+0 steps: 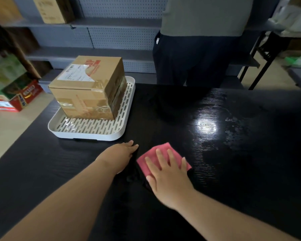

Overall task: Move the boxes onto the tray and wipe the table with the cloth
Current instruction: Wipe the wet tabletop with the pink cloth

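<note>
Pink cloth [161, 154] lies flat on the dark tabletop [233, 171], pressed under the right hand [169, 173], fingers [159, 156] spread straight. Soft and limp, it likely bunches; press its middle. Left hand [122, 153] rests flat, holding nothing. Cardboard box [89, 87] sits on the white tray [87, 134].

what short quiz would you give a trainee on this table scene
1. True or false: the cardboard box stands on the white tray.
2. What lies under the right hand? A) sponge B) pink cloth C) tape roll
3. Fill in: the left hand rests on the dark ____.
Key: 1 true; 2 B; 3 table.
</note>
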`<action>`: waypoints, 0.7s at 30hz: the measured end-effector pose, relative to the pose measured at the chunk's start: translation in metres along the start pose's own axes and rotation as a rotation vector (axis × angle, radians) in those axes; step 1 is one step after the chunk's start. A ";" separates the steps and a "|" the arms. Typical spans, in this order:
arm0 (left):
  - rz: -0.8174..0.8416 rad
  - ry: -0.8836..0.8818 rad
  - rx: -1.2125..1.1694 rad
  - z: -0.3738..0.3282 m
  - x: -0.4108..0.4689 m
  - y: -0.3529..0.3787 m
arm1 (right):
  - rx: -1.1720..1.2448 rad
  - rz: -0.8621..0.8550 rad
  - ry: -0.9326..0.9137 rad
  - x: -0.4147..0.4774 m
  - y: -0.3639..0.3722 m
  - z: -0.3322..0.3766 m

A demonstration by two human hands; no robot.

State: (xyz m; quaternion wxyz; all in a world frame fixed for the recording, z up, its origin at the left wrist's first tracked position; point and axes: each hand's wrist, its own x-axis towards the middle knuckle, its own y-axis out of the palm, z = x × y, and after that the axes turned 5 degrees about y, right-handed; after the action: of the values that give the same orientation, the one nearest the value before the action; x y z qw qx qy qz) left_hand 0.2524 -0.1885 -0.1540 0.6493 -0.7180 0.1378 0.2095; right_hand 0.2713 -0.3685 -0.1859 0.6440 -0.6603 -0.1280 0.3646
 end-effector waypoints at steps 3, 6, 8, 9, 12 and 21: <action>-0.022 -0.004 -0.018 0.001 0.002 0.002 | -0.053 0.001 -0.107 -0.031 0.012 -0.005; -0.042 -0.016 -0.038 -0.002 0.001 0.001 | -0.058 -0.021 -0.049 -0.032 0.012 -0.032; -0.071 -0.005 -0.041 -0.003 0.002 -0.001 | -0.051 -0.031 0.023 -0.020 0.000 -0.049; -0.086 0.001 -0.040 -0.003 0.004 -0.003 | -0.037 -0.026 0.056 -0.010 -0.009 -0.057; -0.082 -0.016 -0.051 -0.002 0.015 -0.009 | 0.046 -0.011 0.192 0.032 -0.023 -0.076; 0.049 -0.007 0.110 -0.009 0.054 -0.011 | 0.114 0.009 0.339 0.132 -0.048 -0.049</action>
State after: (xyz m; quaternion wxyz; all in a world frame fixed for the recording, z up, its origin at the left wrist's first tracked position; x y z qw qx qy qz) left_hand 0.3061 -0.1922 -0.1694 0.6828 -0.6769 0.1647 0.2200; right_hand 0.4103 -0.3147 -0.1868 0.6910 -0.6753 0.0060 0.2577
